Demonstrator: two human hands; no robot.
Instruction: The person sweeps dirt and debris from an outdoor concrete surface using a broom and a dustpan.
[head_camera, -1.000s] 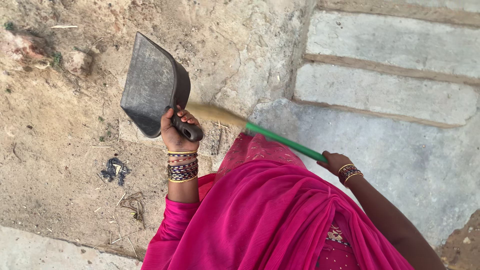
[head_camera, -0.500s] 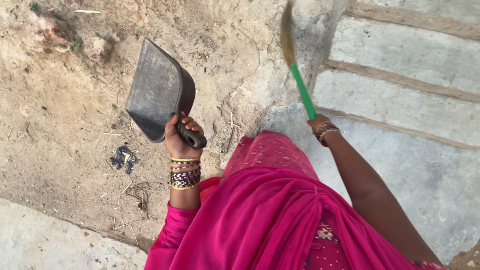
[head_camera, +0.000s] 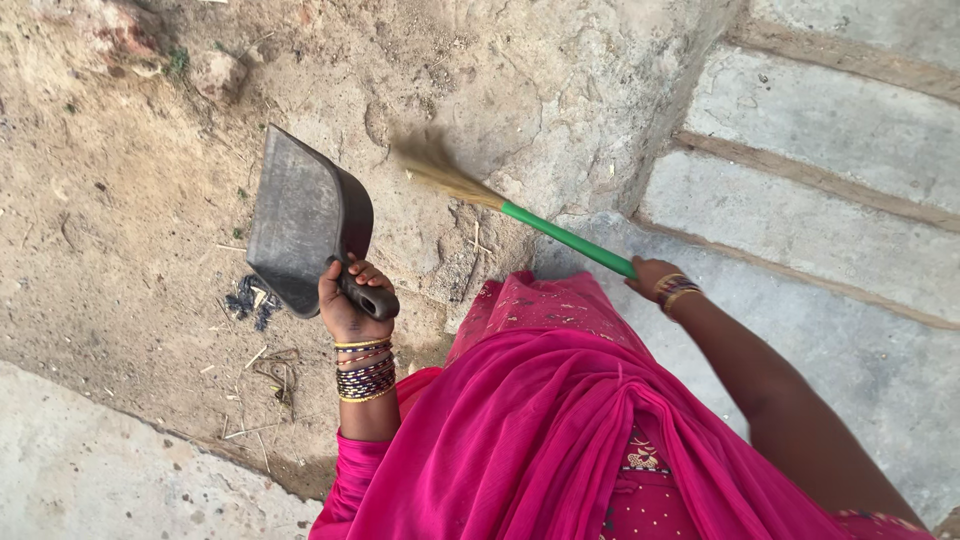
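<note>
My left hand (head_camera: 345, 305) grips the handle of a dark grey dustpan (head_camera: 300, 215), held above the dirt ground with its mouth pointing away. My right hand (head_camera: 652, 277) holds the green handle of a broom (head_camera: 565, 238). The broom's straw bristles (head_camera: 440, 172) are blurred and lie against the rough ground ahead of the dustpan's right side. Bangles ring both wrists. Pink cloth (head_camera: 560, 430) covers my body below.
Concrete steps (head_camera: 830, 130) rise at the right. A small dark scrap of litter (head_camera: 250, 298) and dry twigs (head_camera: 265, 375) lie on the dirt under the dustpan. A pale slab (head_camera: 90, 470) borders the dirt at the lower left.
The broom has swung from pointing up and away to lying low, bristles moving left toward the dustpan. The dustpan stays in about the same place.
</note>
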